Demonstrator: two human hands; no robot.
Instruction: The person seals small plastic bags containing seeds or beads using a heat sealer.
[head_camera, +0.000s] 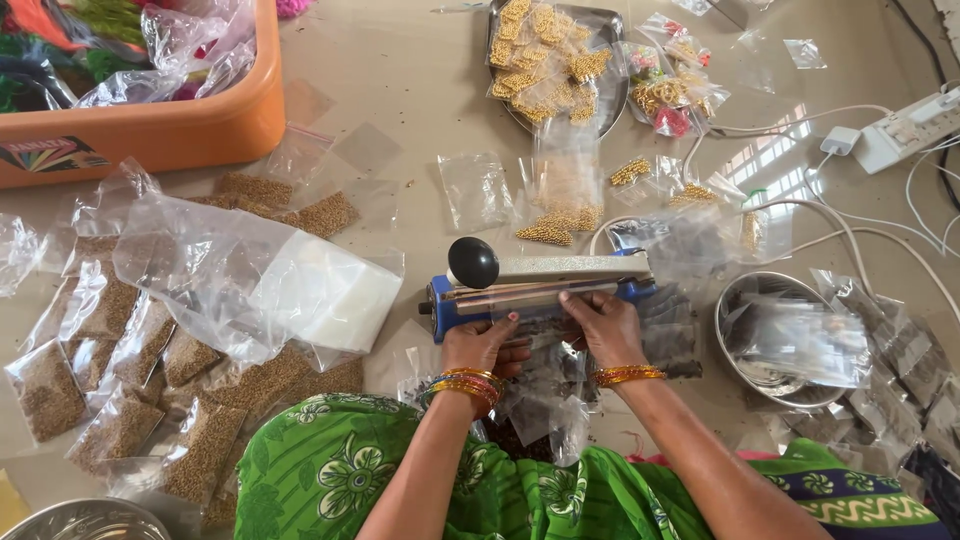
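Observation:
A blue and silver heat sealer (545, 280) with a black round knob (472, 262) lies on the floor in front of me. My left hand (483, 345) and my right hand (603, 325) both pinch a small clear plastic packet (540, 322) of dark beads, whose top edge lies in the sealer's jaw. Both wrists wear coloured bangles. More clear packets with dark contents (545, 405) lie in my lap under my hands.
An orange tub (170, 125) stands at the far left. Several sealed packets of brown beads (120, 400) and a big clear bag (250, 275) lie left. A steel tray of gold beads (550, 60) sits ahead, a steel bowl (785, 335) right, a power strip (915, 125) and cables far right.

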